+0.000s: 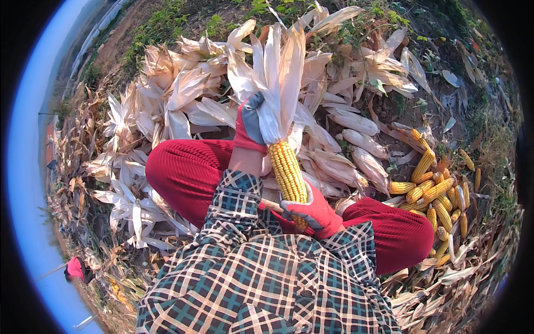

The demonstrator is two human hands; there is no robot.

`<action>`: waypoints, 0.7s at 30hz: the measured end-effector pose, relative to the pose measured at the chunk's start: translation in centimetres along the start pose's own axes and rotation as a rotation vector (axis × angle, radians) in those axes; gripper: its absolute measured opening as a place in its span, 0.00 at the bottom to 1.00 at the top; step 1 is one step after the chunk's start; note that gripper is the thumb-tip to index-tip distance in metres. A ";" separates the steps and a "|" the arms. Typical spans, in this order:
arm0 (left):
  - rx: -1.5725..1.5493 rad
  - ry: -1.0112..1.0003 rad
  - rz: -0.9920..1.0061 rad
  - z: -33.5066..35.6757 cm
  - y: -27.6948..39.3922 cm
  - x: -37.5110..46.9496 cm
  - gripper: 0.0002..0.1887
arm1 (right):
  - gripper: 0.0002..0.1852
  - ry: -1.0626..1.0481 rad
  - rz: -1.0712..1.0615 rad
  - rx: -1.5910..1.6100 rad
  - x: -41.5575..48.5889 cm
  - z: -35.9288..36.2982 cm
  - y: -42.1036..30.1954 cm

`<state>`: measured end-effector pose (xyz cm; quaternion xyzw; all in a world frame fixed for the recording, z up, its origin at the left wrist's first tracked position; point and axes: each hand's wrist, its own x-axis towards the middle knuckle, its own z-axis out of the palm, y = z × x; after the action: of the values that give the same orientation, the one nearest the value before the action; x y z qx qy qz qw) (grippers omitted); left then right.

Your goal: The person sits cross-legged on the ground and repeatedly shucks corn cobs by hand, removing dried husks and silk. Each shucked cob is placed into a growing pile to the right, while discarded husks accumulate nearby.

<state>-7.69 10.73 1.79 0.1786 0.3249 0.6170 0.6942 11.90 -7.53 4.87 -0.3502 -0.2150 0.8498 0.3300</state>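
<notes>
In the middle of the head view is an ear of corn (288,171), its yellow kernels bare and its pale dry husk (277,79) peeled back toward the top. My left hand (249,123), in a red and grey work glove, grips the husk near the base of the ear. Lower down, my right hand (319,211) wears a matching glove and wraps around the ear's other end. A thin wooden stick (271,205) pokes out beside the right fingers; its far end is hidden by the glove.
Several unhusked ears (354,121) lie before my crossed legs. To the right is a heap of husked yellow ears (436,190). Loose husks (135,213) pile up on the left. Green plants (212,23) grow beyond. A person in pink (77,268) is far off at left.
</notes>
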 end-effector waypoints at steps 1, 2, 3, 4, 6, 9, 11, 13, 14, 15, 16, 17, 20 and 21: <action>-0.058 -0.029 0.029 0.4 -0.3 -0.2 0.10 | 0.32 -0.029 -0.006 0.033 0.1 -0.1 -0.2; -0.031 -0.020 0.052 1.0 -0.4 -0.2 0.14 | 0.32 0.017 -0.016 -0.001 0.1 -0.3 -0.4; -0.041 0.001 0.026 1.9 -0.9 -0.6 0.16 | 0.32 0.044 -0.052 -0.007 0.3 -0.5 -0.6; -0.064 -0.026 0.010 2.9 -1.3 -1.3 0.18 | 0.32 0.044 -0.043 -0.011 0.5 -0.7 -0.8; -0.108 -0.113 -0.076 5.0 -2.5 -3.2 0.24 | 0.30 0.106 -0.202 -0.103 0.8 -1.1 -1.3; 0.141 -0.042 -0.419 6.7 -4.2 -6.5 0.23 | 0.28 0.092 -0.283 0.026 0.7 -1.7 -2.0; 0.155 -0.122 -0.487 6.8 -4.2 -7.1 0.24 | 0.26 0.043 -0.134 0.051 0.7 -1.9 -2.4; 0.242 -0.161 -0.416 6.4 -4.2 -7.0 0.24 | 0.25 0.233 -0.216 -0.539 0.7 -2.4 -3.0; 0.367 -0.195 -0.239 6.2 -4.4 -6.8 0.25 | 0.25 0.289 -0.291 -0.656 1.0 -2.6 -3.2; 0.456 -0.127 -0.241 6.0 -4.5 -6.4 0.25 | 0.25 0.370 -0.246 -0.642 1.2 -2.9 -3.4; 0.502 -0.112 -0.203 5.8 -4.7 -6.4 0.25 | 0.25 0.406 -0.258 -0.436 1.6 -3.0 -3.4; 0.525 -0.116 -0.135 5.6 -4.9 -6.2 0.25 | 0.26 0.474 -0.226 -0.229 1.9 -3.1 -3.3; 0.380 -0.054 -0.188 5.0 -5.0 -6.0 0.22 | 0.26 0.312 -0.282 -0.219 2.6 -3.2 -2.3; 0.312 -0.061 -0.238 5.1 -5.1 -6.0 0.21 | 0.26 0.268 -0.286 -0.235 2.8 -3.0 -1.8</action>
<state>-0.65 4.82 3.54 0.2628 0.4143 0.4672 0.7355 13.32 -3.91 2.69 -0.4621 -0.3139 0.7094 0.4297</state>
